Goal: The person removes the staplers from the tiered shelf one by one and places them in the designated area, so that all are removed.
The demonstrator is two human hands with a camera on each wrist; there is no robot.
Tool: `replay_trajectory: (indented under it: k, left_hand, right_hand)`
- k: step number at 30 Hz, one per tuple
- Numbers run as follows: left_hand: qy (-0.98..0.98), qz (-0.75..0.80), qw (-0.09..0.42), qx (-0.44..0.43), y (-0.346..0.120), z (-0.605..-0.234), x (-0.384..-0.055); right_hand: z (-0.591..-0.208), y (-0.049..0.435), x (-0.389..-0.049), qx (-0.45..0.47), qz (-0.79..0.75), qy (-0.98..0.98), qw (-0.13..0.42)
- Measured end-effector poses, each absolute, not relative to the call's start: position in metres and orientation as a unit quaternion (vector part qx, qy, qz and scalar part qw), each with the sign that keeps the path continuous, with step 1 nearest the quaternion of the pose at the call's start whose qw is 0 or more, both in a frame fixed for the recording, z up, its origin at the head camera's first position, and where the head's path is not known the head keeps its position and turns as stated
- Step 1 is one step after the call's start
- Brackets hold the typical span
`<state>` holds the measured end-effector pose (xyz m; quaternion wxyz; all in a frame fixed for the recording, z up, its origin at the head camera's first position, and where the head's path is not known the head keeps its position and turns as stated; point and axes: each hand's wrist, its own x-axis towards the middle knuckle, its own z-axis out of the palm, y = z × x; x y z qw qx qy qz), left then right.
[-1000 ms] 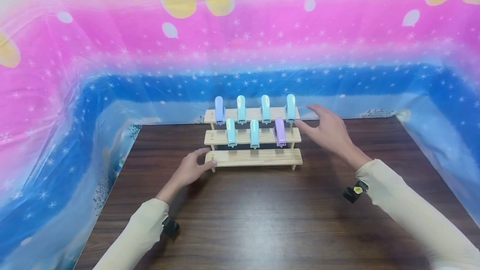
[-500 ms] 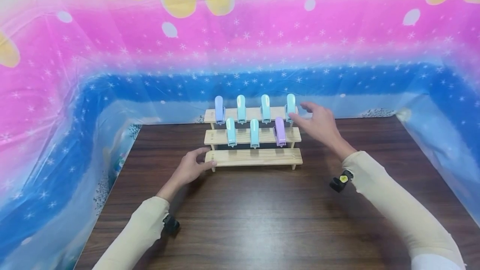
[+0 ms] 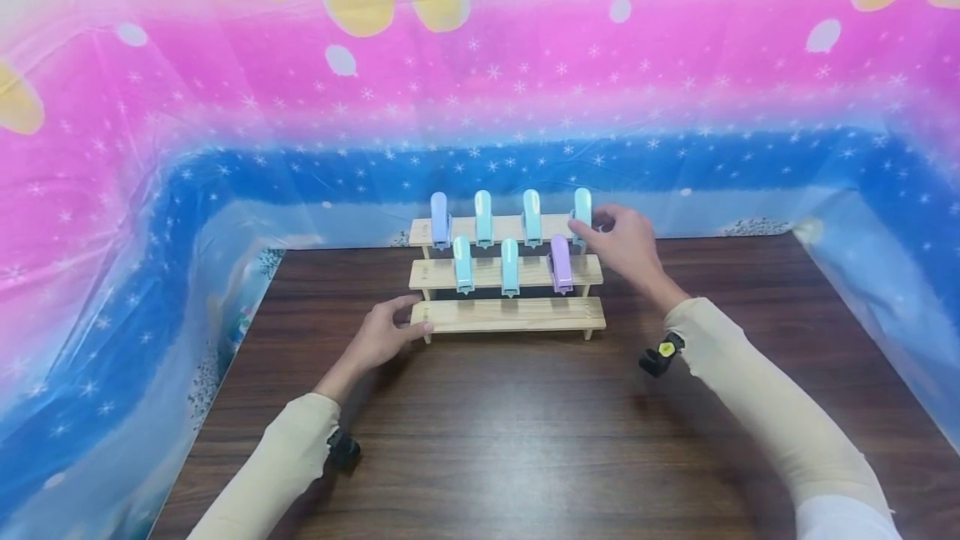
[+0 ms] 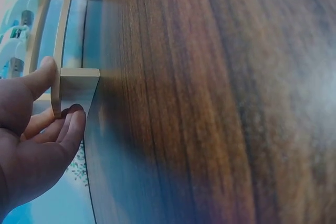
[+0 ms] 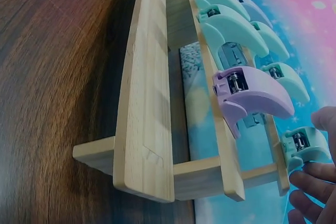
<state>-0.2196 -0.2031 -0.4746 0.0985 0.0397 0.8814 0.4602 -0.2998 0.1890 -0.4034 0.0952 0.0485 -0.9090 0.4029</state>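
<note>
A three-step wooden display stand (image 3: 506,317) carries small staplers on its upper two steps. My left hand (image 3: 384,333) holds the left end of the lowest step, thumb on top and fingers beneath, as the left wrist view shows. My right hand (image 3: 628,242) is at the top step's right end, thumb and fingers on either side of a teal stapler (image 3: 582,205). In the right wrist view that teal stapler (image 5: 306,145) sits between thumb and fingers, still at the step's end. Nearest to it on the middle step stands a purple stapler (image 3: 559,263).
Two more teal staplers and a periwinkle stapler (image 3: 439,219) stand along the top step. Another two teal ones are on the middle step. The dark wooden table (image 3: 480,423) ends at a patterned cloth backdrop (image 3: 480,165) just behind the stand.
My right hand has moved left from beside the stand to the rightmost teal stapler, its thumb now overlapping it. The left hand and the staplers have stayed put.
</note>
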Motion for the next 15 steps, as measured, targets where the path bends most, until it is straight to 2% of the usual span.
replay_trajectory:
  k: [15]
  left_hand:
    - [0.902,0.422,0.069,0.059,-0.2083,-0.4772,-0.22]
  right_hand:
    - [-0.405,0.1863,-0.3009,0.033,0.41,-0.903,0.123]
